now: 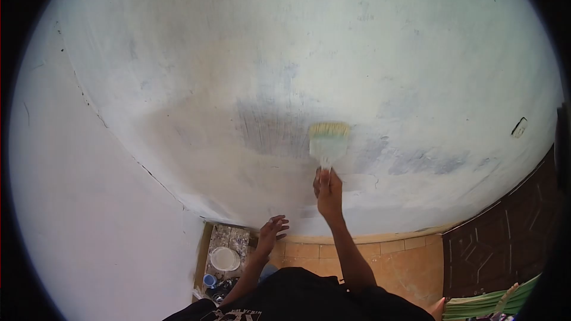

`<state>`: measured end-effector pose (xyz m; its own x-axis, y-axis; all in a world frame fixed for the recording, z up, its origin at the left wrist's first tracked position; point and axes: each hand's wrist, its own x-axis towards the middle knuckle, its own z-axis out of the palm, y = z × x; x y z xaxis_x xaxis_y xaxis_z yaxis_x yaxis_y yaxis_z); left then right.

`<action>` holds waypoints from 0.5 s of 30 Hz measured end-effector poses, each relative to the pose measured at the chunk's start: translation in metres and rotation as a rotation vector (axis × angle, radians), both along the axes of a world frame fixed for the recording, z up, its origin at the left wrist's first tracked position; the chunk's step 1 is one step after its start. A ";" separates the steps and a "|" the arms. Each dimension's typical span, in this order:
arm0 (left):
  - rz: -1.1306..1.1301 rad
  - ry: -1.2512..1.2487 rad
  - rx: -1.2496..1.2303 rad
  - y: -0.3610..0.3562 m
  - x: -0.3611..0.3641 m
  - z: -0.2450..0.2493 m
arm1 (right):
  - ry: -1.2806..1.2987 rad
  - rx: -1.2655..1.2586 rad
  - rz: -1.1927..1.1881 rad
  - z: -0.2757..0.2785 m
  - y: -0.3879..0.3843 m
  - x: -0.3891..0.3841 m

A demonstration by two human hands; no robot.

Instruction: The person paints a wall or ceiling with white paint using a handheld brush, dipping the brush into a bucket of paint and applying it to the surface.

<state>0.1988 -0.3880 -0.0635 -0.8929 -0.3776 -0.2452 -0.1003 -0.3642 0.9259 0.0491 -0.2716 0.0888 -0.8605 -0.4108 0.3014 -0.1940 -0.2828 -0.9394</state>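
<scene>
My right hand (328, 191) is wrapped round the handle of a wide, flat brush (329, 142). The yellowish bristles point up and lie against the whitish wall (196, 83), just right of a grey, streaky patch (270, 125). Lower and to the left, my left hand (273, 230) is raised near the foot of the wall with its fingers apart, and nothing shows in it. More grey patches (428, 161) spread over the wall to the right of the brush.
At the lower left, a paint-spotted surface (221, 235) holds a round white container (225, 258) and a blue cup (209, 280). An outlet (519, 128) is on the right wall. Below are orange floor tiles (380, 258), a dark patterned panel (499, 244) and green cloth (488, 304).
</scene>
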 end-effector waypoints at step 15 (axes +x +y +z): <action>-0.073 0.258 -0.578 0.002 -0.032 0.086 | 0.081 0.011 -0.086 -0.001 0.042 -0.020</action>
<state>0.1667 -0.3864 0.0228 -0.9244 -0.3206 0.2065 0.1467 0.2007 0.9686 0.0291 -0.2298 0.0874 -0.8658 -0.3397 0.3674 -0.2927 -0.2517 -0.9225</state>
